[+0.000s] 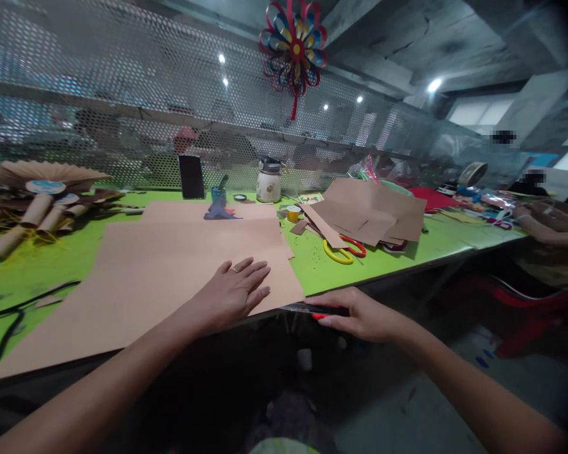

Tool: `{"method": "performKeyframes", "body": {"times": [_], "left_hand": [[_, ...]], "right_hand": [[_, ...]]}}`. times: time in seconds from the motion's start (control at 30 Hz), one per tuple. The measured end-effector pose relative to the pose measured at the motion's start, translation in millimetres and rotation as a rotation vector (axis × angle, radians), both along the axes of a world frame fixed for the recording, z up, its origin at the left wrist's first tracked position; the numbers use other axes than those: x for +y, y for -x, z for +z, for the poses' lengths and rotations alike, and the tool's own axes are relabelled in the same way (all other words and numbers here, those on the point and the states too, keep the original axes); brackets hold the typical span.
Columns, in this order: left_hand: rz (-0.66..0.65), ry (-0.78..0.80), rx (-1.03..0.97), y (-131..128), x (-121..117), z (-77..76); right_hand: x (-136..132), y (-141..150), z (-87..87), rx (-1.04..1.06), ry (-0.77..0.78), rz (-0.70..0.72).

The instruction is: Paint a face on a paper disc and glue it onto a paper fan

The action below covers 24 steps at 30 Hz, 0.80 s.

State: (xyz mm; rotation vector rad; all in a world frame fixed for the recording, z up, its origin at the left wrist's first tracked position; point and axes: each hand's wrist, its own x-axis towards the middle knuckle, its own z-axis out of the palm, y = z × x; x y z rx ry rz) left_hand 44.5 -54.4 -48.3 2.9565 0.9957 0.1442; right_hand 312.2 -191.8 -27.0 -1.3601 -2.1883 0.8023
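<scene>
My left hand (236,289) lies flat on a large sheet of brown kraft paper (161,271), its fingers apart, near the front edge of the table. A ring is on one finger. At the sheet's right front corner, my right hand (355,312) is closed around what looks like a utility knife (329,309), black with some red. Its thin grey end points left along the table edge, beside the paper; part of the handle is hidden by my fingers. Another brown sheet (170,211) lies behind, with a dark bluish scrap (221,211) on it.
Scissors (338,252) with yellow and red handles lie beside folded brown paper (364,211) and a yellow tape roll (293,214). A white jug (268,181) and a phone (191,177) stand at the back. Paper fans (45,173) lie left. Another person's arm (549,230) rests far right.
</scene>
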Motion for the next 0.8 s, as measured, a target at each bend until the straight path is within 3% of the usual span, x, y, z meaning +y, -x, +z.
{"method": "performKeyframes", "body": {"times": [0.2,0.47,0.8], "left_hand": [[-0.001,0.002,-0.013,0,0,0.0],[-0.003,0.001,-0.009,0,0,-0.3],[-0.017,0.001,-0.039,1,2,-3.7]], "right_hand": [[-10,-2,6.0,-0.044,0.015,-0.034],[8,21,-2.3,0.020,0.015,0.019],[10,32,0.1,0.064,0.042,0.018]]}}
